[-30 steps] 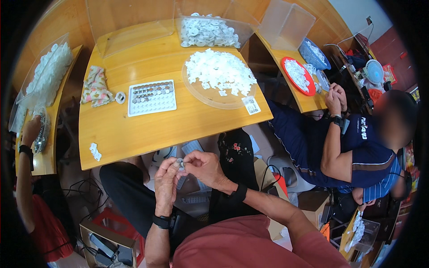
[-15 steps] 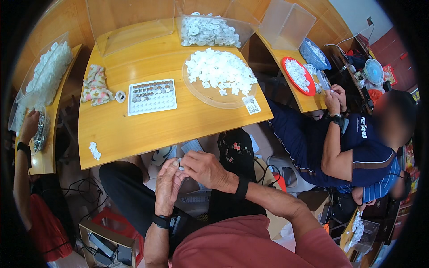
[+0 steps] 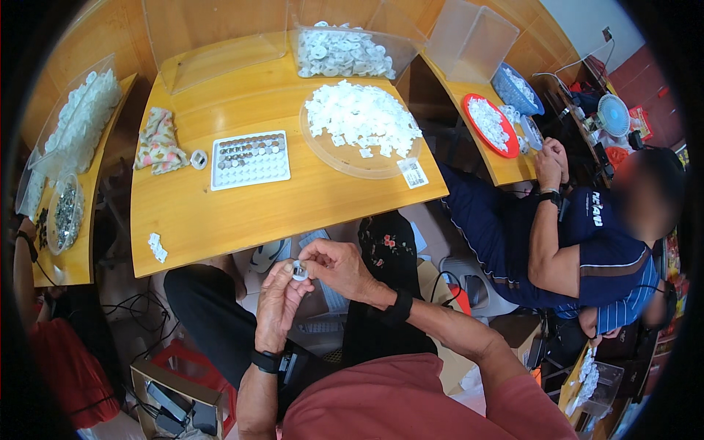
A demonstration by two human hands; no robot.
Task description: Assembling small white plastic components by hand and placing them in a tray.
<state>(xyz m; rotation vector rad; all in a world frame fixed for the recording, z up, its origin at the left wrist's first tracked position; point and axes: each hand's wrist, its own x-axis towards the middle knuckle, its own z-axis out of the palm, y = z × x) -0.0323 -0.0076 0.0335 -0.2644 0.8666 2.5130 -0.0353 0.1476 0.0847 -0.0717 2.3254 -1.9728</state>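
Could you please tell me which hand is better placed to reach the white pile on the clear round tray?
Probably the right hand, which is nearer the white pile; the left hand sits farther off, and both touch the round piece.

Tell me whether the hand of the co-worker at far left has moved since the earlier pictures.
Yes. The co-worker's hand has shifted left in the view, away from the clear bowl, which sits in place.

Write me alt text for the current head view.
A person's left hand and right hand hold a small round white part in front of a yellow wooden table. The table bears a white rectangular tray of small round pieces, a heap of white pieces on a round translucent tray, and a crumpled floral cloth.
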